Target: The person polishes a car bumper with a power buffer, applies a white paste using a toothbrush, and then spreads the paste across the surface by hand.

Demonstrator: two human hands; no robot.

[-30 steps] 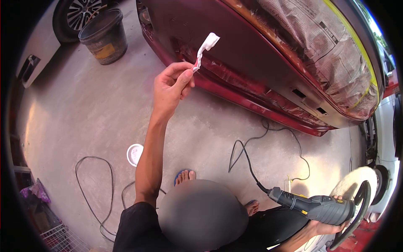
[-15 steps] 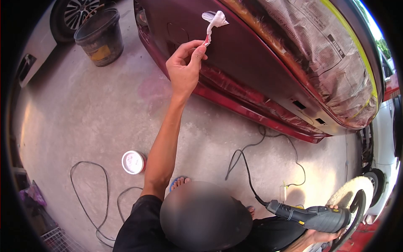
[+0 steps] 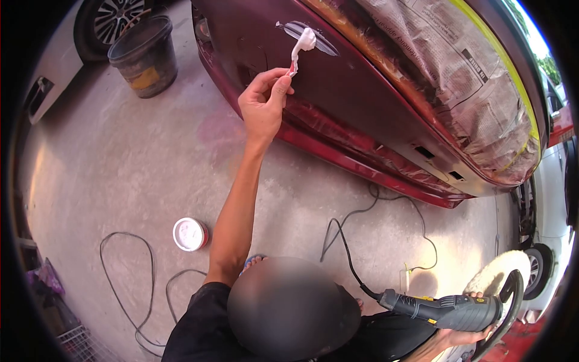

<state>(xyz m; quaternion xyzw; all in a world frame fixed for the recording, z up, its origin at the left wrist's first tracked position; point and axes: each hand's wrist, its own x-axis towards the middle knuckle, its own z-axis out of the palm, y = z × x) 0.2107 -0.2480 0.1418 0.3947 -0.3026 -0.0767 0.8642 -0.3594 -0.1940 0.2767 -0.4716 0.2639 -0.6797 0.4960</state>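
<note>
Pinched between the fingertips of my left hand [image 3: 265, 102] is a thin reddish stick [image 3: 294, 66], its upper end coated with white paste [image 3: 306, 40]. The coated end is over the dark maroon car panel [image 3: 344, 96], beside a whitish smear [image 3: 322, 45] on the paint. At the lower right, my right hand [image 3: 461, 338] supports a grey and black power polisher [image 3: 458, 311] with a fluffy cream pad [image 3: 497, 271] and a curved black handle. Part of that hand is hidden behind the tool.
An open white tub [image 3: 190, 234] of pale paste stands on the concrete floor near my feet. A black bucket [image 3: 145, 57] is by a car wheel [image 3: 114, 21]. Black cables [image 3: 129, 235] loop over the floor. Newspaper [image 3: 446, 78] and yellow tape cover the car's window.
My left hand and the coated end have shifted slightly down and left. A longer whitish smear now shows on the panel. The polisher is nearly unmoved in my right hand.
</note>
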